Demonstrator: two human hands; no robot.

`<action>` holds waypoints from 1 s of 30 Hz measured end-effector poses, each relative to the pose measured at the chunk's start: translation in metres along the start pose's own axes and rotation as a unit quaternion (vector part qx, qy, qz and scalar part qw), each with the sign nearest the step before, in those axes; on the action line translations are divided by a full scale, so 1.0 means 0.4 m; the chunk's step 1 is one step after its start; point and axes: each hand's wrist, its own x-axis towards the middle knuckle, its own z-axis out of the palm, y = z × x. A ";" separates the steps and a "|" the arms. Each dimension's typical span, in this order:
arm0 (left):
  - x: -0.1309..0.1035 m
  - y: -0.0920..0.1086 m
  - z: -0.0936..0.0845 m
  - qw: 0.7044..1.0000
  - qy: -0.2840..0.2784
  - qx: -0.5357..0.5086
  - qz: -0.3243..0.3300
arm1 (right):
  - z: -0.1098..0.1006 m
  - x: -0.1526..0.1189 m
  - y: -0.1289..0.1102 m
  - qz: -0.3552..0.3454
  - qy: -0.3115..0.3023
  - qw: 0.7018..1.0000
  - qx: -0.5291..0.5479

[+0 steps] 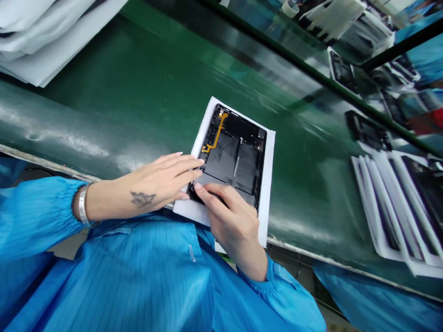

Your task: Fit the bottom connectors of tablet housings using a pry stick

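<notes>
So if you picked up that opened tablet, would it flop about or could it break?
The opened tablet would probably stay stiff, since its black frame looks flat and straight-edged. It may be fragile: its thin orange ribbon cable lies uncovered and could snag. It seems unlikely to roll, being a flat rectangle lying on a white sheet.

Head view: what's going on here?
A person in blue workwear has both hands at an opened tablet-like device with an orange flex cable exposed. The left hand reaches over its left edge, fingers extended; the right hand is bent over the near-left corner, and whether it pinches anything is hidden. The device lies on a white sheet on the green bench, with a white stack off to the right.
</notes>
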 end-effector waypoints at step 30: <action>-0.005 -0.018 0.018 1.000 0.003 0.016 0.020 | -0.070 0.068 -0.022 -0.185 -0.124 0.954 -0.199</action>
